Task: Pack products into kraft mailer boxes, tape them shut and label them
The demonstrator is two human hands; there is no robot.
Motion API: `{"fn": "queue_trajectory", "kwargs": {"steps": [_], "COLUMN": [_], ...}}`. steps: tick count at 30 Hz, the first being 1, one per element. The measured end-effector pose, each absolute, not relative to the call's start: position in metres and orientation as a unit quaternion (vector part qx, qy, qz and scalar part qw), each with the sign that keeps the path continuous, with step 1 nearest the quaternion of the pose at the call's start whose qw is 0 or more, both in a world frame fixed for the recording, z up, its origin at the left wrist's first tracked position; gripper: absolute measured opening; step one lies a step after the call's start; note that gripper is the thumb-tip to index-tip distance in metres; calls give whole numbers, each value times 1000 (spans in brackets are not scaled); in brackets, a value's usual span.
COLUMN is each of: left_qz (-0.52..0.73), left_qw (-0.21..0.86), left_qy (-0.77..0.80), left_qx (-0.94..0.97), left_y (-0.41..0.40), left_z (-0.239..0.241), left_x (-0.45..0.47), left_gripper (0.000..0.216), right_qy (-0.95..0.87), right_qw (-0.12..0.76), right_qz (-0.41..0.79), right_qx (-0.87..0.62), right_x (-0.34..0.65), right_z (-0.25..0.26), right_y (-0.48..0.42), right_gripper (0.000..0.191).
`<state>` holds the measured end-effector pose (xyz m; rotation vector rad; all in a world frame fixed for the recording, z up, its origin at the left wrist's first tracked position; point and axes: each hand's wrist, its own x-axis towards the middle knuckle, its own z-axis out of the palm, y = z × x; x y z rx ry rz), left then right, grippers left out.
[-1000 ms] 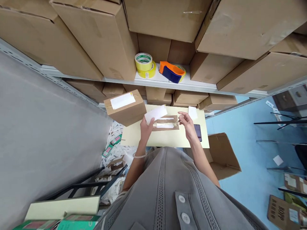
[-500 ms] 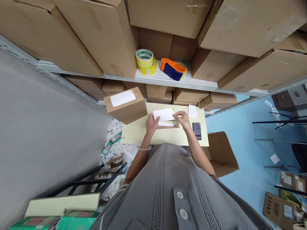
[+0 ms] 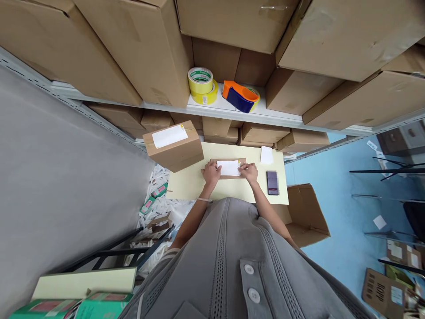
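Note:
A white shipping label (image 3: 228, 168) with a small yellow mark at its right end lies flat over a small cardboard box (image 3: 229, 177) on the cream table (image 3: 186, 184). My left hand (image 3: 211, 173) is closed at the label's left end, thumb on the paper and fingers against the box. At the right end, by the yellow mark, my right hand (image 3: 249, 172) pinches the label's edge. How firmly the label touches the box cannot be made out. A larger carton (image 3: 175, 153) with a similar white label on top stands at the table's left.
A phone (image 3: 272, 182) and a stack of white paper (image 3: 266, 155) lie at the table's right. On the shelf above are yellow tape rolls (image 3: 201, 84) and an orange-blue tape dispenser (image 3: 239, 95) among cartons. An open carton (image 3: 307, 215) stands beyond the table's right edge.
Both hands have lowered the label from above the small box onto its top, covering the white strip seen there before. The larger carton, phone and tape have stayed put.

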<state>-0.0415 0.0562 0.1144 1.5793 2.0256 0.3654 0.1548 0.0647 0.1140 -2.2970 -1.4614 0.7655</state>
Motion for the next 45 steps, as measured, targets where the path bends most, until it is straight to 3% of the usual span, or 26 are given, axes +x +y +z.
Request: {"fn": "queue_trajectory", "kwargs": {"steps": [28,36,45], "left_qz": [97,104,187], "left_qw": [193,165,203], "left_qy": [730,739,679], "left_qx": [648,645,681], "left_y": [54,52,35], "left_z": [107,113,107], "left_x": [-31,-33,-59], "left_gripper": [30,35,42], "right_qy": [-558,-612,-685], "right_qw": [79,45,119], "right_qz": [196,129,148], "right_qx": [-802,-779,-703], "right_x": [141,144,174], "right_z": [108,108,107], "right_y": [60,52,42], "right_gripper": [12,30,42]}}
